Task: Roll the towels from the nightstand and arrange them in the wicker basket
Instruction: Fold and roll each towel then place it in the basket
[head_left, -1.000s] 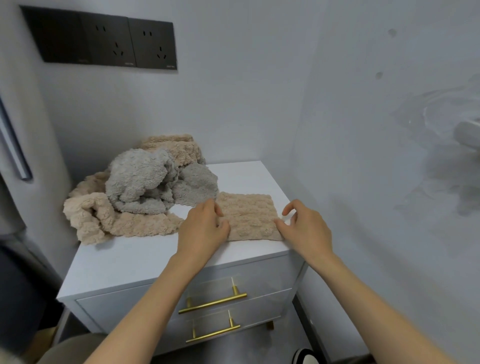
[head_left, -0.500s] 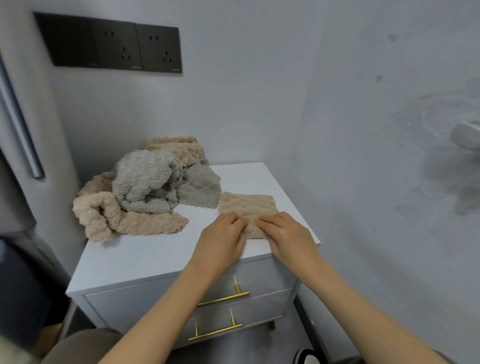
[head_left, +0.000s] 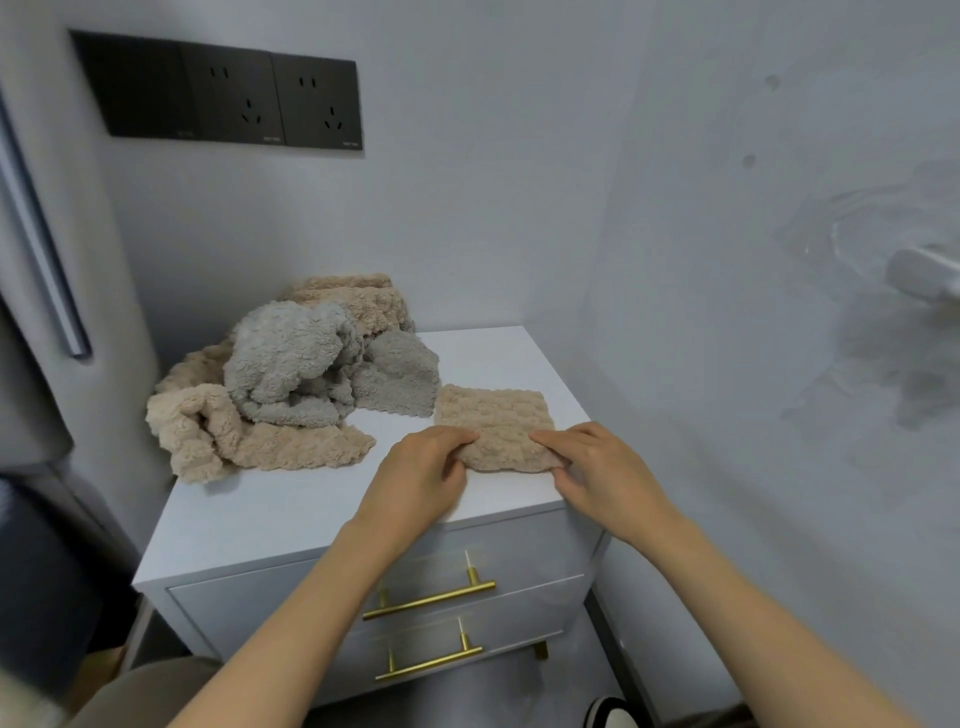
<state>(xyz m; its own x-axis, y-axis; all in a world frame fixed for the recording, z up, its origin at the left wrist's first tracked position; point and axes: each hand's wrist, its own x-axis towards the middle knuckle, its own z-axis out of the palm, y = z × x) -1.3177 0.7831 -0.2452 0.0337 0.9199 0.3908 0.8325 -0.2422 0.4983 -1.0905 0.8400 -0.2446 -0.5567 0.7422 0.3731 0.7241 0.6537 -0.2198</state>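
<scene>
Right, both hands on small beige towel (head_left: 493, 415), front right of nightstand (head_left: 291, 509) top. Left hand (head_left: 426, 467): grip pinching towel's near left edge, fingers curled over raised fold. Right hand (head_left: 597, 467): grip grasping near right edge, fingers over fold, thumb at rim. Far half of towel lying flat. Behind, to left, loose heap: grey towel (head_left: 291, 364) draped over larger beige towel (head_left: 260, 447), grey hem just beside flat towel's far left corner. Brass drawer handles (head_left: 428, 601) below.
</scene>
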